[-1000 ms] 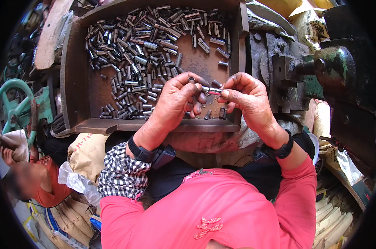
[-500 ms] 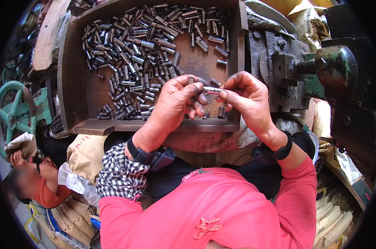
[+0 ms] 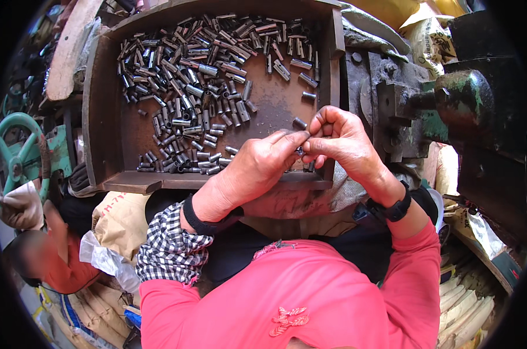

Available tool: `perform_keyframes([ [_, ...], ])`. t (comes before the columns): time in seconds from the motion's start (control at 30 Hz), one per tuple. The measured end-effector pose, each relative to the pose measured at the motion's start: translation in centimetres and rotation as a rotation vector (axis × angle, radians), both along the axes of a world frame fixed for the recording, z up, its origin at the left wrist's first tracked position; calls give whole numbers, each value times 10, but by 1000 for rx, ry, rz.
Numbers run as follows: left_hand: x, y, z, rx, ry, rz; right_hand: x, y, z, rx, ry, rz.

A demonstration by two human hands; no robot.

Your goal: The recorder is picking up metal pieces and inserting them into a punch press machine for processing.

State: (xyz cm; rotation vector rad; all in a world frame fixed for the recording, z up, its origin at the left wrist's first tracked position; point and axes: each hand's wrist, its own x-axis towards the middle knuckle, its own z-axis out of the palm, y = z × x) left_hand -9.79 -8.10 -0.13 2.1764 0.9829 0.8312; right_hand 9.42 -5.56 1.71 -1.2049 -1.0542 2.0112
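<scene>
While a green wheel stands well to the left of both hands, a brown paper bag sits nearer, just left of the checked sleeve. A wooden tray extends ahead; its pile of metal tubes lies beyond and to the left of the hands. Left hand: back upward, fingers bent together, pinching a small metal piece where the fingertips of both hands meet. The piece is mostly covered; its full shape cannot be told. One loose tube lies just beyond the fingertips. Right hand: thumb and fingers pressed together on the same piece. Right of the hands stands a machine, green paint worn.
</scene>
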Motion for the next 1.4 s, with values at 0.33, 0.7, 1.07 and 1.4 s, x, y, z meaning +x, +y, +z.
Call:
perform_keyframes([
  [0.33,-38,16,10,-1293,-916,288,-22,60,-11,1472,-1337,377],
  [0.7,-34,-3,3,-245,387,126,-25,56,-9,1187,-1190,387],
  [1.07,-26,5,-12,-119,333,64,-3,-9,-2,570,-468,62],
  [1.4,-14,11,13,-1022,-333,240,6,-3,-6,78,25,-70],
])
